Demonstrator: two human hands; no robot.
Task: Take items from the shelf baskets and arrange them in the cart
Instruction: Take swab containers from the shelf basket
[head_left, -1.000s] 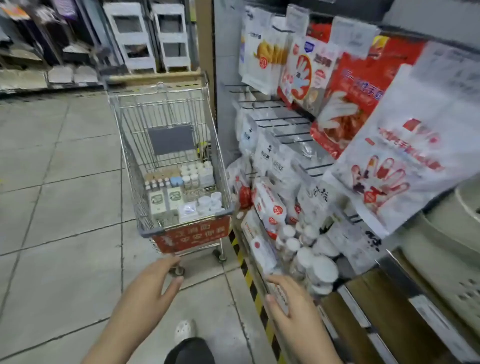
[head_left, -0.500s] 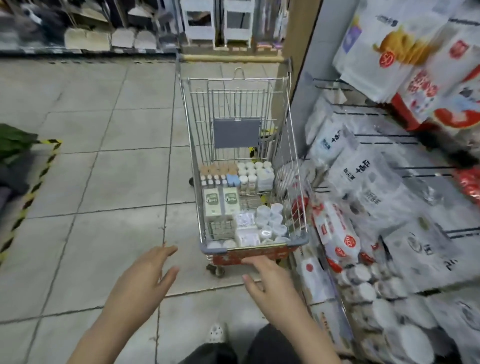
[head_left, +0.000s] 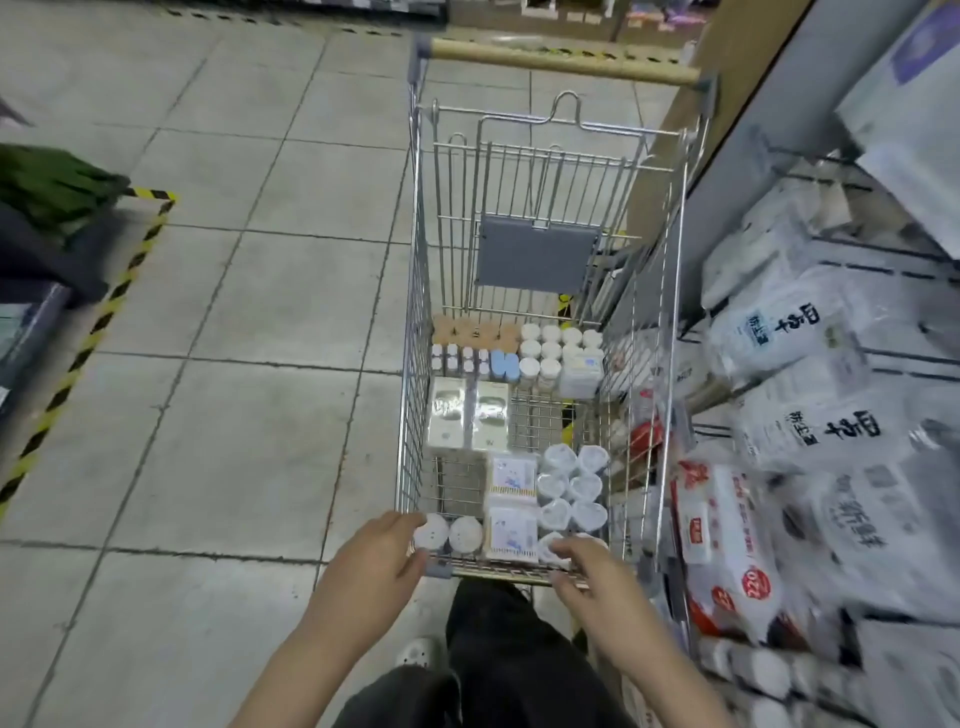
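- Floor tiles (head_left: 218, 291) fill the left half of the frame, wide and bare, with a striped yellow-and-black tape line (head_left: 98, 322) at far left; that is the open side for swinging the cart.
- Left hand (head_left: 374, 561), lower centre, has come forward from mid-air a moment ago to the cart's near rim (head_left: 467, 566); its fingers curl loosely at the near-left corner, beside two round white lids (head_left: 449, 532), and I cannot tell whether they grip the wire.
- Cart (head_left: 415, 312) now sits square ahead and much closer than a second ago, so the view has turned away from the shelf toward the load.
- Items inside lie in rows: small bottles and white jars (head_left: 550, 348) at the far end, two flat boxes (head_left: 467, 418) mid-left, two packets (head_left: 511, 499) and clear-lidded tubs (head_left: 571, 488) near the front; bare wire remains in the middle right.
- Right hand (head_left: 592, 577) has left the shelf and holds nothing; its fingers reach bent over the near rim, touching or almost touching the front tub.
- My guess: tidying or pulling the cart, not picking.
- Shelf (head_left: 831, 415) of white bags crowds the cart's right side, nearly touching it.
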